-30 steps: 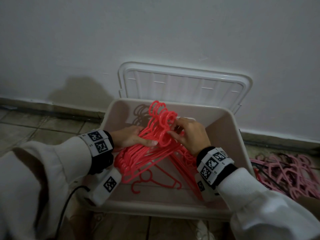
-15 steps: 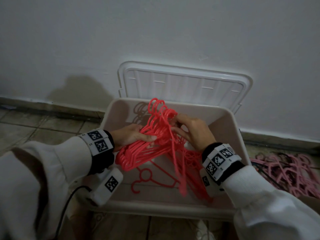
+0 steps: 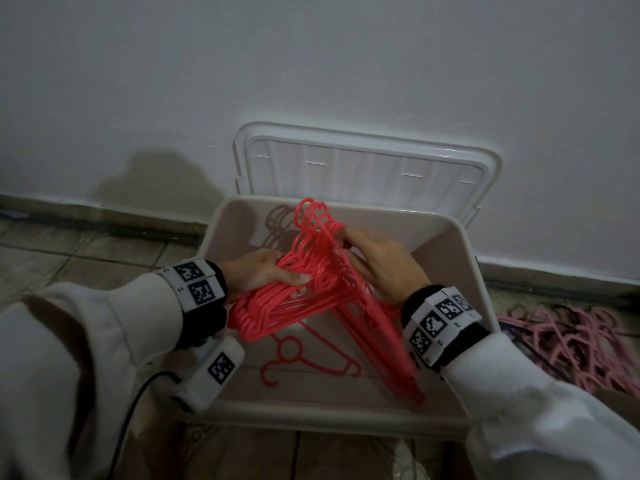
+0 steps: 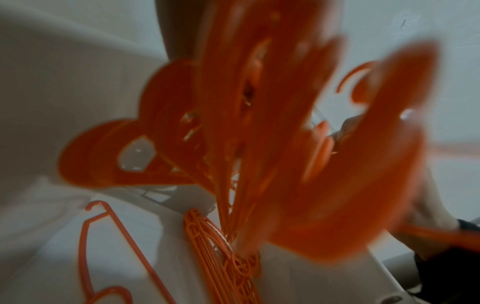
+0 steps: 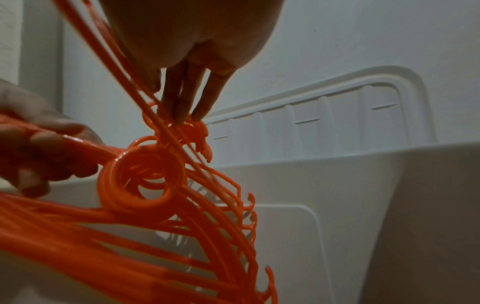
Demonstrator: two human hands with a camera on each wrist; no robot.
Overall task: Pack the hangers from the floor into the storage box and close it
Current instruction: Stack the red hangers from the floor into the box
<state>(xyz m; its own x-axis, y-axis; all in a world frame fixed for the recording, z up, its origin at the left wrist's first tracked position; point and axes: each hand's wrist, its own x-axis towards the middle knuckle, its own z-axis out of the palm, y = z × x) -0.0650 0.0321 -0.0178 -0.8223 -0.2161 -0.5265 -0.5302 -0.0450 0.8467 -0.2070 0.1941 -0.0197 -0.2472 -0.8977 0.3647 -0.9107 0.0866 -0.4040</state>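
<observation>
Both hands hold a bundle of red hangers point(image 3: 311, 282) point(image 5: 145, 174) over the open beige storage box point(image 3: 446, 265). My left hand point(image 3: 266, 275) point(image 5: 39, 156) grips the bundle's left shoulder, thumb on top. My right hand point(image 3: 353, 247) point(image 5: 187, 98) pinches the bundle near the hooks, which point toward the wall. Part of the bundle slants down to the box's bottom right corner. One red hanger point(image 3: 304, 358) point(image 4: 103, 236) lies flat on the box bottom. The left wrist view is filled with blurred hangers point(image 4: 259, 123).
The white lid point(image 3: 363, 168) point(image 5: 337, 123) leans upright against the wall just behind the box. A pile of pink hangers point(image 3: 571, 341) lies on the tiled floor to the right of the box. A black cable point(image 3: 138, 403) runs down from my left wrist.
The bundle has been lifted and turned more upright. Its right-hand hangers have swung down toward the box's bottom right corner, and my right hand has shifted right.
</observation>
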